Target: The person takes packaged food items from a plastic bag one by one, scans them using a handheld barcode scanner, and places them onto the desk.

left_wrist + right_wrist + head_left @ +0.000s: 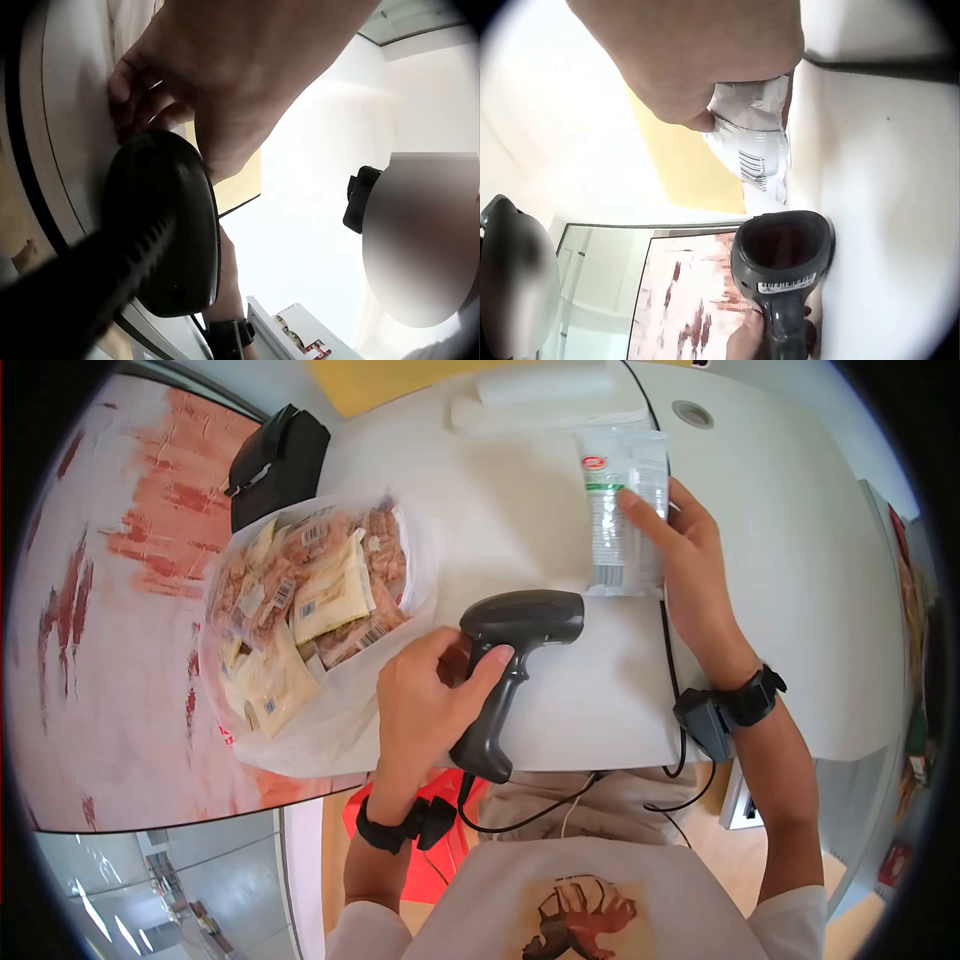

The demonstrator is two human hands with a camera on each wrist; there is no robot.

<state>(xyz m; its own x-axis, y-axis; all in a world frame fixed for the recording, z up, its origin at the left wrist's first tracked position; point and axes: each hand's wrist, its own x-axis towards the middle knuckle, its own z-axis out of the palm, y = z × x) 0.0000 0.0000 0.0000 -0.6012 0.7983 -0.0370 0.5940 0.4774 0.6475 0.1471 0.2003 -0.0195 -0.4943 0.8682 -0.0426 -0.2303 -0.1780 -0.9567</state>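
My left hand [420, 695] grips a dark grey barcode scanner [525, 618] by its handle, thumb on the near side. The scanner's head points right, towards the packet; its window [784, 244] faces the right wrist camera. In my right hand [700, 575] is a clear and white plastic packet [605, 525] with a red logo, a green stripe and a barcode near its lower end. The thumb lies on the packet's front, and the other fingers are partly hidden behind it. The packet's barcode [751, 169] also shows in the right wrist view.
Left on the white table [500, 520] stands a white plastic bag [335, 715] full of packaged food packets [335, 595]. Behind it is a black case [280, 465]. A black cable [667, 660] runs down the table's right part, and a white object [550, 400] lies at the back.
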